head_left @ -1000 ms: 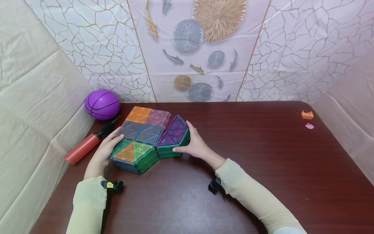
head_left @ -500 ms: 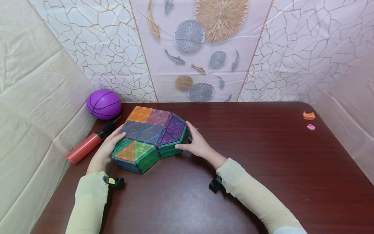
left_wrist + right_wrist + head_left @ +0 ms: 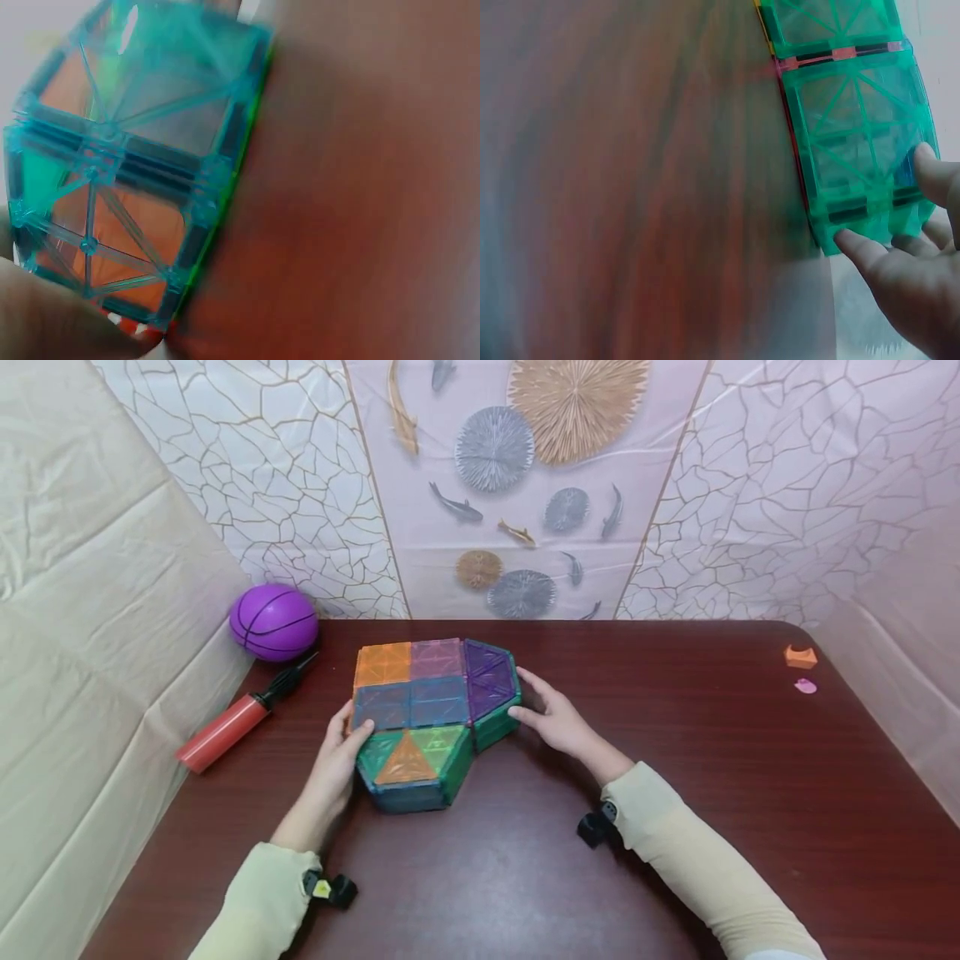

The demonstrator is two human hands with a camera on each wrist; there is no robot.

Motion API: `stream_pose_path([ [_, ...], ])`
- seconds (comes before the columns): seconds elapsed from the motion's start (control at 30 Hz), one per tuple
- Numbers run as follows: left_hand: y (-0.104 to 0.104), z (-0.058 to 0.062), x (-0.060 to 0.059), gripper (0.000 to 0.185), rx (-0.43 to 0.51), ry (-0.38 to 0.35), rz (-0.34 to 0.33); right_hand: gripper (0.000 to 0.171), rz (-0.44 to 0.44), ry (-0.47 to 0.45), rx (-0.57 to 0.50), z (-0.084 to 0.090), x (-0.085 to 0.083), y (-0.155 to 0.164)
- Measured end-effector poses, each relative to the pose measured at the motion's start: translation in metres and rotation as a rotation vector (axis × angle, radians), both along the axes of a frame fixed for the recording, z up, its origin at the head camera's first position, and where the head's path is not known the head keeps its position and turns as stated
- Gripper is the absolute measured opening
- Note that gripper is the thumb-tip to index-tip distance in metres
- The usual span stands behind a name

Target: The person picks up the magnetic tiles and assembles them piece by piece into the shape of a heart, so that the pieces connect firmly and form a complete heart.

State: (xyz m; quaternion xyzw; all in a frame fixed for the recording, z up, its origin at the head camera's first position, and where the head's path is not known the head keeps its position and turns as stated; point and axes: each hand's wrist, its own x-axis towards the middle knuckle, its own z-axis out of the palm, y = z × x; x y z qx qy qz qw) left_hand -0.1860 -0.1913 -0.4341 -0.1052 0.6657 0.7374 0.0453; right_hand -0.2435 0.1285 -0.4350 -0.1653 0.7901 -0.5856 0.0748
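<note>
A flat block built of translucent magnetic tiles (image 3: 411, 703) lies on the table, with orange, pink, blue, green and purple tiles on top and upright tiles as its sides. My left hand (image 3: 330, 772) grips its left side, thumb on the top edge, the other fingers mostly hidden behind it. On the opposite side, my right hand (image 3: 558, 718) holds the purple-topped end (image 3: 490, 681), thumb and fingers spread around the green side tiles. In the right wrist view, those fingertips (image 3: 847, 238) touch a green tile (image 3: 862, 127). The left wrist view shows blue side tiles (image 3: 127, 217) close up.
A purple ball (image 3: 273, 622) sits at the table's back left corner. In front of it lies a red hand pump (image 3: 228, 731) with a black nozzle end. Near the right edge are a small orange piece (image 3: 800, 657) and a pink piece (image 3: 805, 686).
The purple-topped section has closed up against the pink and blue tiles. Both hands have then shifted the whole block to the right and turned it a little.
</note>
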Motion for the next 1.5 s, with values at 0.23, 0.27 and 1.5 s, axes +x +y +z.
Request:
stream_pose_path([
  [0.23, 0.062, -0.003, 0.034, 0.056, 0.064, 0.077, 0.086, 0.057, -0.065, -0.077, 0.003, 0.005, -0.015, 0.034],
  [0.27, 0.07, -0.003, 0.038, 0.056, 0.071, 0.078, 0.092, 0.057, -0.07, -0.095, -0.005, 0.005, -0.018, 0.038],
  [1.5, 0.065, 0.001, -0.046, 0.071, -0.039, 0.077, 0.152, 0.09, -0.411, -0.174, -0.1, 0.018, 0.138, -0.012],
])
